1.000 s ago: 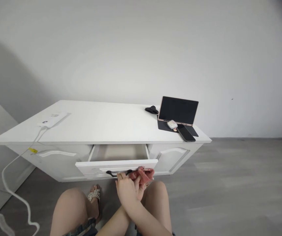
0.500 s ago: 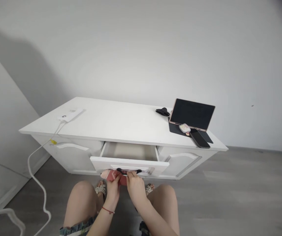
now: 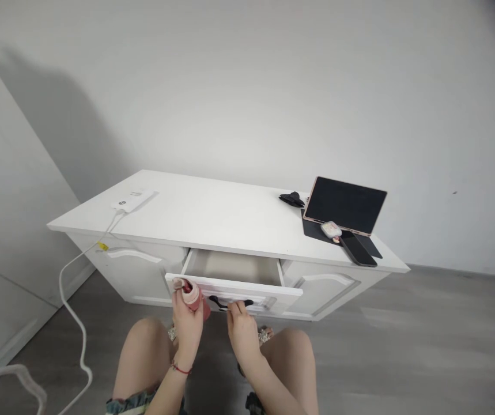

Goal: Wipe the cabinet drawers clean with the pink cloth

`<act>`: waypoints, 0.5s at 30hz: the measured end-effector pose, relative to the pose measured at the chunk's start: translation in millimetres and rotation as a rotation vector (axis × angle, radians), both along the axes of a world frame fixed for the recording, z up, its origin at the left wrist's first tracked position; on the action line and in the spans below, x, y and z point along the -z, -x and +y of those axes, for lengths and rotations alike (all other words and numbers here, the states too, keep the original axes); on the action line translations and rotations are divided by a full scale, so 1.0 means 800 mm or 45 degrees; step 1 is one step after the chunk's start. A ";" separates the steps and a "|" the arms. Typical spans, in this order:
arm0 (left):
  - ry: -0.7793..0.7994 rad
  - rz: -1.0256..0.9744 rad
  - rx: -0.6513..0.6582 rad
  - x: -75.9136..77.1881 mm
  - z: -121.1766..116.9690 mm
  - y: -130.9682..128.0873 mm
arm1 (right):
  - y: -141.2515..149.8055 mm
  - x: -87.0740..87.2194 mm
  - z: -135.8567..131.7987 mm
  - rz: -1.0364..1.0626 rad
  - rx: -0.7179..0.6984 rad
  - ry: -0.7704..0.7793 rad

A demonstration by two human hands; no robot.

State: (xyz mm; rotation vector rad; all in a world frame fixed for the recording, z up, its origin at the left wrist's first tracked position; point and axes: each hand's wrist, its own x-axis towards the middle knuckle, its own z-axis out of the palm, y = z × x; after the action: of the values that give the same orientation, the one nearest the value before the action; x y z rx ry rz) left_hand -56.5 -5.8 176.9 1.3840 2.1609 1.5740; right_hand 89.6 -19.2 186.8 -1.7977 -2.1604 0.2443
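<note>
I sit in front of a low white cabinet (image 3: pixel 212 216) whose middle drawer (image 3: pixel 234 286) stands pulled out, its inside looking bare. My left hand (image 3: pixel 186 320) is closed round a small pink rolled cloth (image 3: pixel 192 294), held up at the left end of the drawer front. My right hand (image 3: pixel 242 328) has its fingers curled at the black drawer handle (image 3: pixel 230 303), touching it from below. My knees show under both hands.
On the cabinet top at the right stand a dark tablet (image 3: pixel 346 204) on a black mat, a white earbud case (image 3: pixel 331 230), a phone (image 3: pixel 358 249) and a black clip (image 3: pixel 292 199). A white power strip (image 3: pixel 133 200) lies at the left, its cable (image 3: pixel 72 311) trailing to the floor.
The pink cloth passed from near my right hand to my left hand, which lifted it to the drawer front's left end. My right hand went to the handle. The view turned left.
</note>
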 end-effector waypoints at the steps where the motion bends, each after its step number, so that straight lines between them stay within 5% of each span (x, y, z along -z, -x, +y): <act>1: 0.035 0.082 0.021 -0.008 -0.002 -0.004 | 0.000 0.003 -0.001 0.012 0.007 -0.009; 4: 0.160 0.280 0.080 -0.021 -0.006 -0.018 | 0.001 0.014 -0.002 0.079 0.013 -0.050; 11: 0.112 0.556 0.290 -0.012 -0.006 -0.054 | -0.001 0.033 -0.002 0.207 0.003 -0.034; 15: 0.117 0.603 0.443 -0.031 -0.004 -0.077 | 0.004 0.050 -0.006 0.166 0.014 0.016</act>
State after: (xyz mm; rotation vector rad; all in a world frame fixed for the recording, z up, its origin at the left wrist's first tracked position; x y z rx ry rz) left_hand 4.8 -9.3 201.6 2.1292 2.0193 1.0891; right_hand 86.8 -23.7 146.8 -1.7492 -2.0625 0.3627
